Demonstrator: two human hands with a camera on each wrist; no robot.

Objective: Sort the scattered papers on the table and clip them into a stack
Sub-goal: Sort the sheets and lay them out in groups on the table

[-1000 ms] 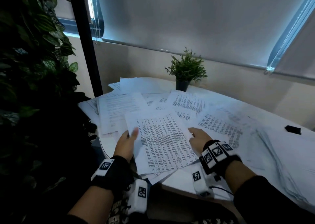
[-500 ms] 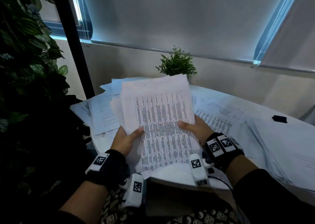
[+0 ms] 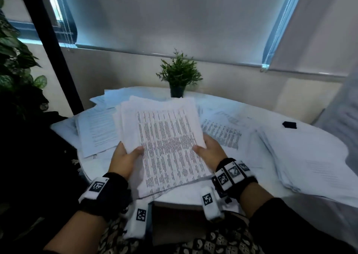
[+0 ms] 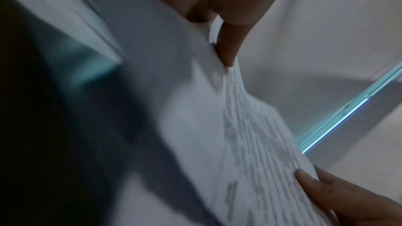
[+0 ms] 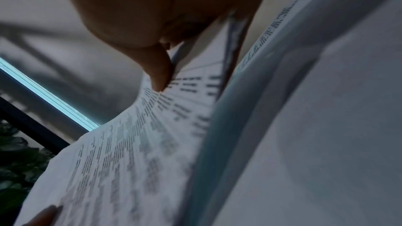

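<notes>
I hold a loose bundle of white printed paper sheets (image 3: 166,143) in the middle of the head view, lifted off the round white table (image 3: 193,197) and tilted up, its long axis running from the lower centre of the frame toward the upper centre, top edge pointing at the small green potted plant in a black pot (image 3: 179,75). The printed columns face me, and the sheets are not squared: edges fan out at the upper left of the bundle. My left hand (image 3: 124,158) pinches the bundle's left edge, thumb on top; my right hand (image 3: 210,152) pinches the right edge the same way. The fingers beneath are hidden by the paper in every view. In the left wrist view only my thumb (image 4: 228,47) shows clearly against the sheet; the rest is blurred. In the right wrist view the thumb (image 5: 158,73) presses the printed face, and the text is too smeared to read. More scattered white printed sheets (image 3: 222,131) lie flat on the table to the right of the bundle and at centre left, and a thicker white paper pile (image 3: 310,162) runs off the right edge of the frame. A small black object (image 3: 289,124) sits at the right; I cannot tell what it is. Dark green leafy foliage (image 3: 13,64) fills the left edge, mostly in shadow.
</notes>
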